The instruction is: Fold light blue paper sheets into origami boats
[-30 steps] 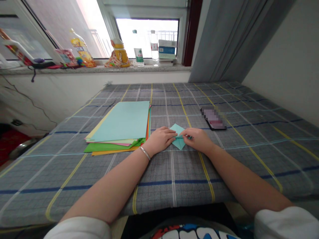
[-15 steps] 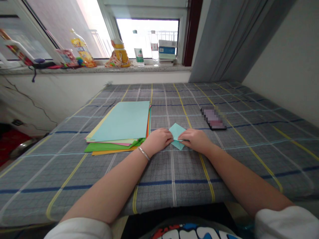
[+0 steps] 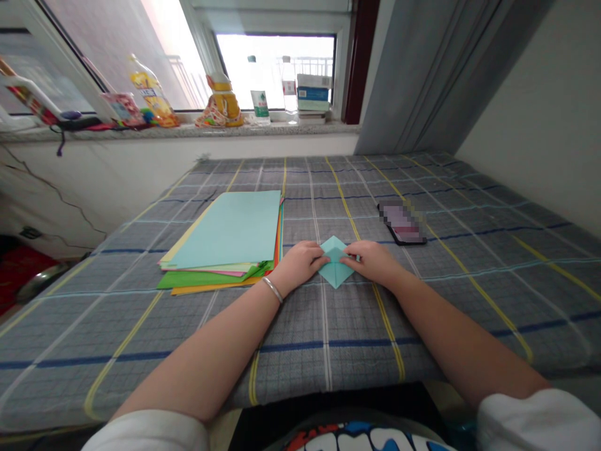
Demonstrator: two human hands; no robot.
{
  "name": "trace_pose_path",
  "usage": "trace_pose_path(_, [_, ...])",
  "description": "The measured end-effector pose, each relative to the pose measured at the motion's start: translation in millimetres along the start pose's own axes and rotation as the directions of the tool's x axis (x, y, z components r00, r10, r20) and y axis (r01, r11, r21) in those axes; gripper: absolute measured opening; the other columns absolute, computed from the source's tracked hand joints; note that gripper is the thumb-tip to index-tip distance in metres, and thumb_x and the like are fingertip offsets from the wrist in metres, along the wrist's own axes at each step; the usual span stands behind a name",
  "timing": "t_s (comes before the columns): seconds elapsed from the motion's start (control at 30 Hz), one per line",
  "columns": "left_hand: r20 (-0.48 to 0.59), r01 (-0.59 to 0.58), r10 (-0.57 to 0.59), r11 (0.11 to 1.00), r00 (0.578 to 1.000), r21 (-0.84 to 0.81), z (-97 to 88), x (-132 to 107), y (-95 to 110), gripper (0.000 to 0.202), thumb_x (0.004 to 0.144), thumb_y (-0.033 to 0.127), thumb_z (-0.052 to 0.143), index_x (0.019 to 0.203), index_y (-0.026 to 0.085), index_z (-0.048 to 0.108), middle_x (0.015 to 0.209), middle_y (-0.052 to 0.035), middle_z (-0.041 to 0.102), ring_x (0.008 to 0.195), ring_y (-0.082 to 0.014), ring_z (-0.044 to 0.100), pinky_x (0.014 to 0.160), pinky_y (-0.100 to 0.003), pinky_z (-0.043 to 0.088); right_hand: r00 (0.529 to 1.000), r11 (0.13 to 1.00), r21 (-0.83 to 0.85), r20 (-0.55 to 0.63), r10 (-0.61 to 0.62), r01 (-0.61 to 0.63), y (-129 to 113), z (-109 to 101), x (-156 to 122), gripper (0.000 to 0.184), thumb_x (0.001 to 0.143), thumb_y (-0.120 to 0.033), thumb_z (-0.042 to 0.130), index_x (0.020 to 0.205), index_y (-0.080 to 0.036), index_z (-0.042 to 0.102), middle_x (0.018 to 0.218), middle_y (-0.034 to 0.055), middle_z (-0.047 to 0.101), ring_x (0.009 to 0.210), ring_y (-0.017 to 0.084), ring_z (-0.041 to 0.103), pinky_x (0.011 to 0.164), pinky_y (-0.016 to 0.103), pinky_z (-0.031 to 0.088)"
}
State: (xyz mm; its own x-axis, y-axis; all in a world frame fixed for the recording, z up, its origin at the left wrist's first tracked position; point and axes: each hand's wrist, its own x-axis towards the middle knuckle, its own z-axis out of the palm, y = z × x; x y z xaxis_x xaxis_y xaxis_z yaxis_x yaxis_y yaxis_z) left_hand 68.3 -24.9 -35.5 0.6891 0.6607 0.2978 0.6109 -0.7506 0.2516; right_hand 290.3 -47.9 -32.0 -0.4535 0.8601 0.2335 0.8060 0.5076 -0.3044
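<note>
Left hand point(image 3: 298, 266) and right hand point(image 3: 370, 262) unclenched, fingertips pressing on a teal folded paper diamond point(image 3: 336, 274), flat on the checked bedsheet point(image 3: 328, 363) between them. Firm, even pressure along the crease best, edges kept aligned. Just left, stack of coloured paper point(image 3: 220, 238); farther right, blurred phone point(image 3: 401, 222).

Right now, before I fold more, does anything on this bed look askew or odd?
Yes, the paper stack looks askew: its sheets are fanned, so the green sheet and orange sheet stick out past the pale blue top sheet, beside your left hand. The folded paper under your hands looks neat.
</note>
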Motion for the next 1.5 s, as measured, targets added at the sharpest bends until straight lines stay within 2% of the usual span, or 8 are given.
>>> trace_pose_path(0.27, [-0.004, 0.143, -0.144, 0.989, 0.990, -0.043, -3.0, 2.5, 7.9, 0.031, 0.091, 0.030, 0.054, 0.063, 0.017, 0.057, 0.069, -0.0012, 0.056, 0.072, -0.0150, 0.055, 0.068, -0.025, 0.040, 0.987, 0.992, -0.059, 0.111, 0.118, -0.112, 8.0, -18.9, -4.7, 0.015, 0.082, -0.034, 0.062, 0.074, -0.023, 0.070, 0.081, -0.0003, 0.066, 0.073, 0.013, 0.057, 0.061, 0.025, 0.036])
trace_pose_path(0.57, [-0.020, 0.182, -0.184, 0.981, 0.983, -0.065, -0.4, 3.2, 7.3, 0.031, 0.092, 0.032, 0.051, 0.065, 0.018, 0.058, 0.071, -0.0010, 0.056, 0.072, -0.0149, 0.056, 0.069, -0.026, 0.041, 0.949, 0.956, -0.148, 0.155, 0.274, -0.251, 18.1, -28.9, -8.8, 0.009, 0.078, -0.032, 0.064, 0.076, -0.025, 0.070, 0.081, -0.0010, 0.069, 0.074, 0.014, 0.060, 0.057, 0.025, 0.034])
trace_pose_path(0.7, [-0.025, 0.185, -0.187, 0.980, 0.982, -0.073, 0.7, 3.2, 6.6, 0.031, 0.092, 0.032, 0.052, 0.066, 0.018, 0.059, 0.071, -0.0010, 0.056, 0.071, -0.0149, 0.055, 0.068, -0.026, 0.040, 0.945, 0.957, -0.136, 0.176, 0.276, -0.255, 23.0, -29.6, -10.7, 0.008, 0.077, -0.030, 0.064, 0.074, -0.024, 0.069, 0.078, -0.0009, 0.069, 0.069, 0.014, 0.059, 0.055, 0.025, 0.034])
trace_pose_path(0.9, [-0.021, 0.178, -0.180, 0.982, 0.983, -0.069, 0.0, 2.6, 6.9, 0.032, 0.093, 0.034, 0.051, 0.066, 0.018, 0.059, 0.071, -0.0013, 0.057, 0.072, -0.0152, 0.056, 0.068, -0.026, 0.041, 0.972, 0.982, -0.032, 0.137, 0.188, -0.186, 27.2, -27.1, -11.8, 0.005, 0.073, -0.019, 0.062, 0.073, -0.022, 0.066, 0.080, 0.0004, 0.067, 0.069, 0.013, 0.058, 0.059, 0.023, 0.038])
trace_pose_path(1.17, [-0.003, 0.166, -0.167, 0.984, 0.986, -0.069, -0.6, 1.9, 6.0, 0.032, 0.093, 0.036, 0.050, 0.067, 0.018, 0.060, 0.073, -0.0016, 0.058, 0.074, -0.0152, 0.057, 0.069, -0.025, 0.041, 0.924, 0.955, -0.055, 0.245, 0.295, -0.290, 26.9, -26.3, -13.7, 0.009, 0.075, -0.024, 0.061, 0.070, -0.022, 0.068, 0.072, 0.0016, 0.068, 0.063, 0.014, 0.057, 0.055, 0.025, 0.035])
trace_pose_path(1.3, [-0.007, 0.165, -0.166, 0.984, 0.986, -0.066, 0.9, 1.8, 3.9, 0.033, 0.093, 0.036, 0.050, 0.067, 0.018, 0.059, 0.072, -0.0014, 0.058, 0.073, -0.0153, 0.056, 0.068, -0.025, 0.041, 0.955, 0.965, -0.086, 0.146, 0.257, -0.246, 20.5, -30.5, -14.5, 0.008, 0.074, -0.017, 0.056, 0.071, -0.020, 0.063, 0.076, 0.0025, 0.065, 0.064, 0.014, 0.054, 0.055, 0.025, 0.034])
trace_pose_path(1.4, [-0.013, 0.163, -0.164, 0.985, 0.986, -0.062, 1.3, 2.5, 4.1, 0.032, 0.092, 0.035, 0.051, 0.067, 0.018, 0.059, 0.071, -0.0014, 0.058, 0.073, -0.0154, 0.056, 0.068, -0.026, 0.041, 0.990, 0.989, 0.052, 0.000, 0.141, -0.141, 10.8, -26.8, -9.7, 0.009, 0.076, -0.018, 0.055, 0.080, -0.018, 0.063, 0.080, 0.0034, 0.063, 0.071, 0.014, 0.053, 0.063, 0.025, 0.037])
trace_pose_path(1.5, [-0.007, 0.179, -0.180, 0.982, 0.984, -0.057, 0.7, 3.7, 5.9, 0.031, 0.092, 0.033, 0.052, 0.067, 0.017, 0.060, 0.071, -0.0018, 0.058, 0.073, -0.0154, 0.056, 0.069, -0.026, 0.041, 0.996, 0.971, 0.229, -0.043, 0.080, -0.069, -0.6, -14.6, -1.7, 0.020, 0.081, -0.030, 0.058, 0.095, -0.018, 0.064, 0.085, 0.0035, 0.063, 0.071, 0.013, 0.053, 0.064, 0.025, 0.039])
